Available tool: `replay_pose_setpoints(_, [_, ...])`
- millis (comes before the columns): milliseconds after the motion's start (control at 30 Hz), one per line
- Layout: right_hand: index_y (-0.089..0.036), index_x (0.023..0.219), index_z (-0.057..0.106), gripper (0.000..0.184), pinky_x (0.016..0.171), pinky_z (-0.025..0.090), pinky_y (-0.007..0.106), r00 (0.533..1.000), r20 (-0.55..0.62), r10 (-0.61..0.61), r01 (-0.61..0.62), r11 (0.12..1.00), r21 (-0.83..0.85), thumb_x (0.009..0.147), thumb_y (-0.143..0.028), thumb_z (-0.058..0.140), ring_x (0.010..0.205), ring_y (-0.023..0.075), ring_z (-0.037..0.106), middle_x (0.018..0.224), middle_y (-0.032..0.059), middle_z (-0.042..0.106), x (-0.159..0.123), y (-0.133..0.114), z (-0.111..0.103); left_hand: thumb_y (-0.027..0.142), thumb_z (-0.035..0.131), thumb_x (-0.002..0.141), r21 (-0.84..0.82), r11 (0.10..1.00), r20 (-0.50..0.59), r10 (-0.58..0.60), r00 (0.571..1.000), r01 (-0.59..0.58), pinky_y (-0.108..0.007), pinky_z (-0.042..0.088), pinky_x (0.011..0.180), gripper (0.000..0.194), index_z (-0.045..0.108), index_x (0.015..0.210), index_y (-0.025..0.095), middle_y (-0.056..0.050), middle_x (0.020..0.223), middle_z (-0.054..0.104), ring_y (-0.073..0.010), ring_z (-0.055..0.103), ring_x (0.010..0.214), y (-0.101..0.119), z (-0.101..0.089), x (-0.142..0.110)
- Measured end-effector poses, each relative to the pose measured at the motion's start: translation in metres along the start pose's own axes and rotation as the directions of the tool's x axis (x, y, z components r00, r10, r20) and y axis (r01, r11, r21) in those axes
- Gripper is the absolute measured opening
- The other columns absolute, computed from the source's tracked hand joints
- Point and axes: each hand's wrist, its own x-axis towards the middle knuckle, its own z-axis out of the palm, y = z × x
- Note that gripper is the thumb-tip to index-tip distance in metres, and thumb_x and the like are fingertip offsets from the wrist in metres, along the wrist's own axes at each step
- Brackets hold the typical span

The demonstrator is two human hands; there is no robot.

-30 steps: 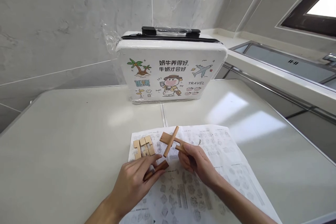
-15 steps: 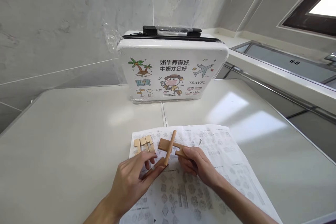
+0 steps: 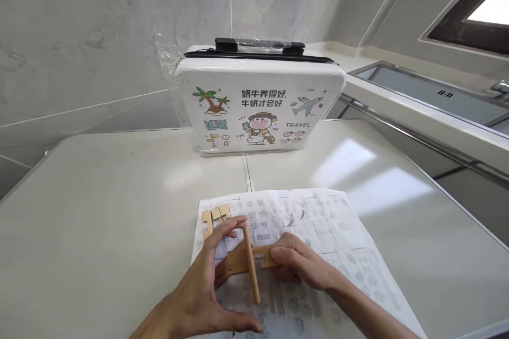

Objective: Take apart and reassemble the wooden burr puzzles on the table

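Observation:
My right hand (image 3: 304, 262) pinches the right end of a light-brown slotted wooden puzzle piece (image 3: 239, 261). A round-edged wooden stick (image 3: 251, 270) crosses this piece, standing nearly upright. My left hand (image 3: 207, 286) curves around their left side with thumb and index finger wide apart. The index fingertip is at the stick's top end; the thumb tip is just below its bottom end. A darker brown wooden puzzle piece (image 3: 221, 274) sits inside the left hand, against the slotted piece. The left hand's lower fingers are hidden behind the wood.
Pale wooden puzzle pieces (image 3: 207, 221) lie on a printed instruction sheet (image 3: 338, 254), partly covered by my left hand. Behind stands a white plastic-wrapped case (image 3: 260, 106) with cartoon prints on the white table (image 3: 119, 212). A sink (image 3: 433, 90) is at the right.
My right hand has brought the slotted piece and stick down and left, against the darker piece. The stick has turned to lean the other way. My left thumb and index finger have spread apart.

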Motion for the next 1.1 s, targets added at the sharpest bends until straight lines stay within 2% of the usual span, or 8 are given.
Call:
replay_pose_setpoints(200, [-0.024, 0.056, 0.045, 0.057, 0.044, 0.029, 0.025, 0.999, 0.042, 0.015, -0.014, 0.999, -0.036, 0.104, -0.056, 0.05, 0.042, 0.0101, 0.035, 0.05, -0.0051, 0.042, 0.0, 0.001, -0.001, 0.025, 0.095, 0.076, -0.157, 0.987, 0.001, -0.043, 0.999, 0.043, -0.048, 0.068, 0.098, 0.108, 0.031, 0.161, 0.04, -0.018, 0.162, 0.047, -0.0391, 0.051, 0.15, -0.002, 0.004, -0.003])
replay_pose_setpoints(400, [-0.024, 0.057, 0.045, 0.054, 0.042, 0.025, 0.025, 0.999, 0.036, 0.033, -0.032, 0.999, -0.028, 0.102, -0.053, 0.052, 0.042, 0.0092, 0.032, 0.05, -0.0059, 0.04, 0.0, -0.001, 0.002, 0.017, 0.093, 0.065, 0.049, 0.998, -0.088, 0.029, 0.996, -0.025, -0.052, 0.064, 0.104, 0.109, 0.037, 0.156, 0.033, -0.015, 0.151, 0.06, -0.0384, 0.063, 0.139, 0.006, 0.005, 0.0])
replay_pose_setpoints(567, [-0.026, 0.052, 0.037, 0.057, 0.039, 0.022, 0.025, 1.0, -0.006, 0.02, -0.019, 0.994, 0.103, 0.098, -0.053, 0.056, 0.039, 0.008, 0.026, 0.046, -0.0079, 0.032, 0.001, 0.001, -0.005, 0.02, 0.087, 0.057, 0.203, 0.972, -0.177, 0.155, 0.972, -0.118, -0.058, 0.061, 0.106, 0.109, 0.039, 0.154, 0.028, -0.015, 0.139, 0.067, -0.0411, 0.07, 0.126, 0.01, 0.001, 0.006])
replay_pose_setpoints(700, [-0.028, 0.044, 0.029, 0.064, 0.036, 0.014, 0.026, 0.986, -0.14, -0.088, 0.11, 0.981, 0.162, 0.093, -0.058, 0.056, 0.034, 0.0075, 0.017, 0.038, -0.0091, 0.022, -0.001, -0.005, -0.025, 0.024, 0.08, 0.059, 0.178, 0.972, -0.234, 0.192, 0.953, -0.153, -0.058, 0.059, 0.106, 0.105, 0.04, 0.156, 0.024, -0.016, 0.135, 0.068, -0.0419, 0.071, 0.123, 0.007, -0.009, 0.01])
replay_pose_setpoints(800, [-0.027, 0.046, 0.024, 0.063, 0.042, 0.017, 0.028, 0.91, -0.37, -0.184, 0.258, 0.953, 0.161, 0.096, -0.055, 0.051, 0.037, 0.0086, 0.013, 0.035, -0.0089, 0.016, -0.002, -0.013, -0.035, 0.024, 0.077, 0.065, 0.168, 0.972, -0.295, 0.21, 0.932, -0.166, -0.058, 0.057, 0.109, 0.1, 0.039, 0.158, 0.02, -0.018, 0.134, 0.069, -0.04, 0.071, 0.122, 0.006, -0.017, 0.013])
replay_pose_setpoints(867, [-0.026, 0.05, 0.03, 0.058, 0.045, 0.02, 0.029, 0.88, -0.441, -0.177, 0.273, 0.948, 0.164, 0.098, -0.051, 0.052, 0.041, 0.0102, 0.016, 0.037, -0.0078, 0.021, 0.0, -0.017, -0.036, 0.024, 0.077, 0.067, 0.214, 0.964, -0.31, 0.219, 0.925, -0.156, -0.057, 0.057, 0.108, 0.098, 0.039, 0.158, 0.02, -0.018, 0.135, 0.068, -0.0395, 0.07, 0.124, 0.007, -0.019, 0.016])
replay_pose_setpoints(967, [-0.025, 0.054, 0.041, 0.053, 0.047, 0.022, 0.03, 0.883, -0.449, -0.138, 0.233, 0.959, 0.163, 0.1, -0.051, 0.052, 0.044, 0.0122, 0.022, 0.042, -0.0056, 0.03, 0.004, -0.016, -0.03, 0.021, 0.08, 0.066, 0.344, 0.927, -0.204, 0.227, 0.952, -0.147, -0.053, 0.059, 0.105, 0.098, 0.041, 0.156, 0.024, -0.016, 0.139, 0.067, -0.0388, 0.068, 0.127, 0.011, -0.018, 0.016])
replay_pose_setpoints(1100, [-0.024, 0.056, 0.046, 0.053, 0.051, 0.025, 0.03, 0.884, -0.449, -0.127, 0.211, 0.967, 0.142, 0.101, -0.051, 0.051, 0.047, 0.0128, 0.026, 0.045, -0.0048, 0.034, 0.006, -0.012, -0.024, 0.017, 0.08, 0.069, 0.447, 0.836, 0.08, 0.316, 0.945, -0.317, -0.054, 0.055, 0.111, 0.097, 0.039, 0.157, 0.022, -0.016, 0.138, 0.069, -0.0363, 0.065, 0.129, 0.015, -0.009, 0.016])
